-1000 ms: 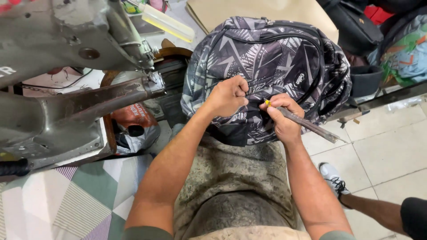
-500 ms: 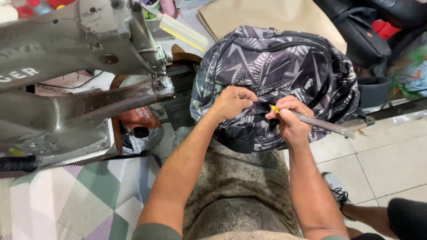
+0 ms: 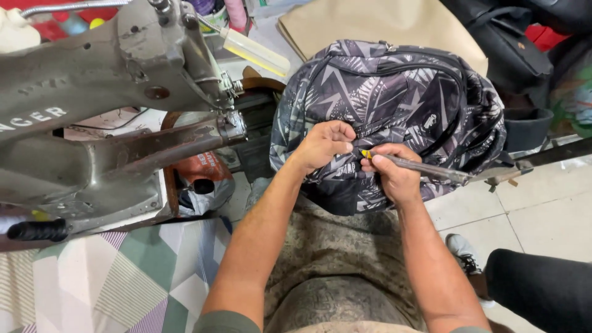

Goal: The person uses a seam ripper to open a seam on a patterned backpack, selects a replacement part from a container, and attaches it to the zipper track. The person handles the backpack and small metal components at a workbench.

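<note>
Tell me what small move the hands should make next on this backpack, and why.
Probably ease the tool's yellow tip a little further along the seam. The left hand pinches the patterned backpack fabric taut on the lap, and the right hand holds the slim metal tool with its tip right at that pinched spot.

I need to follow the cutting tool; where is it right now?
In the head view, right of centre: the thin metal tool is in the right hand, its yellow tip against the patterned backpack, beside the left hand.
</note>
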